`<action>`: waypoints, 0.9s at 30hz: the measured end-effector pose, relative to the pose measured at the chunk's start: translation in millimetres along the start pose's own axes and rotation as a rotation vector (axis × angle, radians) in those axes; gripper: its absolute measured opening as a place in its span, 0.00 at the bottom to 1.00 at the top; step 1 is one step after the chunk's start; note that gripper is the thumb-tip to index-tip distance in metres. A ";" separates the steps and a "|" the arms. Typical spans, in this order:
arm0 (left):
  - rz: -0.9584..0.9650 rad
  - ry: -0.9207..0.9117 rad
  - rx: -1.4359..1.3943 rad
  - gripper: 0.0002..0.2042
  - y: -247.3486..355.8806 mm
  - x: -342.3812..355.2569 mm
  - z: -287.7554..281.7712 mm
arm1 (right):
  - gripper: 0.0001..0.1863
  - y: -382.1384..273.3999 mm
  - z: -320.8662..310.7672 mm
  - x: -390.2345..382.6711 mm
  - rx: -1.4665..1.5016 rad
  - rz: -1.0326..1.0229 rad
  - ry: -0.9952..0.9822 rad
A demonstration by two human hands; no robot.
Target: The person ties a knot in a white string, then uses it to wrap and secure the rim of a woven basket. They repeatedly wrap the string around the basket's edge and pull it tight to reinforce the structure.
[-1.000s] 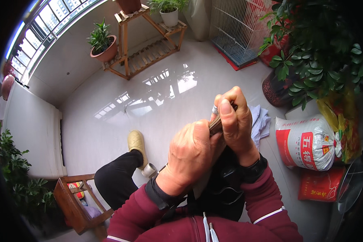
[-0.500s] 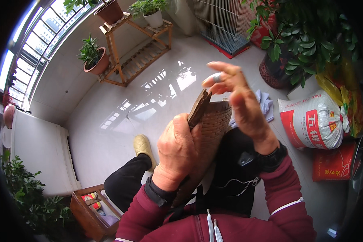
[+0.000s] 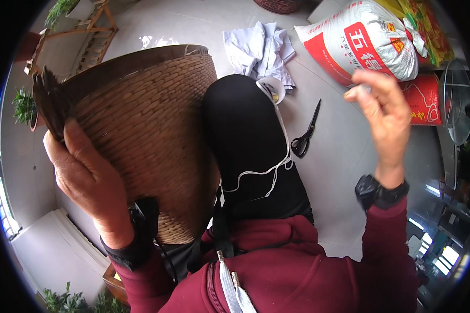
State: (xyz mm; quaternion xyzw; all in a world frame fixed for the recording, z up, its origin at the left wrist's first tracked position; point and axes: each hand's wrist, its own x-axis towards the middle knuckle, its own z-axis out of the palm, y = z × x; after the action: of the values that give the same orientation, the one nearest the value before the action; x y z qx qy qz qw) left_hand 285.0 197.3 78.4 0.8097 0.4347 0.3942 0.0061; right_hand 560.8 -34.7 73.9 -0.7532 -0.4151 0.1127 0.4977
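A large woven wicker basket leans tilted against my left leg, its brown wooden rim facing up and away. My left hand is closed round the basket's left edge, beside a dark, rough wooden piece on the rim. My right hand is raised in the air to the right, apart from the basket. Its thumb and fingers are bent together, slightly blurred; anything between them is too small to tell. White cord lies across my black-trousered thigh.
Black scissors lie on the floor right of my knee. Beyond it are a small white cup and crumpled white cloth. A white-and-red sack and a red bag stand right. A wooden plant stand is far left.
My view has swung right and down. My left hand and the basket now sit farther left, with more of its woven side showing. My right hand has moved away from the rim to the right.
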 end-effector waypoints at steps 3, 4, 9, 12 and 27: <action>-0.020 0.006 0.060 0.13 -0.1 -0.7 -1.6 | 0.09 26.0 3.9 -21.2 -0.308 -0.198 -0.033; -0.045 -0.005 0.043 0.14 -1.1 -1.3 -2.1 | 0.09 32.4 8.5 -27.8 -0.271 -0.106 -0.013; -0.049 0.010 0.074 0.16 -12.0 0.9 -1.7 | 0.09 44.2 23.4 -41.3 -0.219 0.031 0.004; -0.057 -0.009 0.096 0.16 -12.4 3.1 -0.5 | 0.12 23.8 30.0 -66.6 -0.365 -0.639 -0.288; -0.039 -0.088 -0.057 0.08 2.6 6.9 -7.4 | 0.05 10.5 85.6 -105.8 -0.413 -0.722 -0.527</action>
State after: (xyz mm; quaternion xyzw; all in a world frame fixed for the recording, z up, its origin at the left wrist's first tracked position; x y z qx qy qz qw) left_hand 284.2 198.0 88.8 0.8172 0.4383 0.3702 0.0559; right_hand 449.6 -58.3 -1.8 -0.5900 -0.7751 0.0353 0.2234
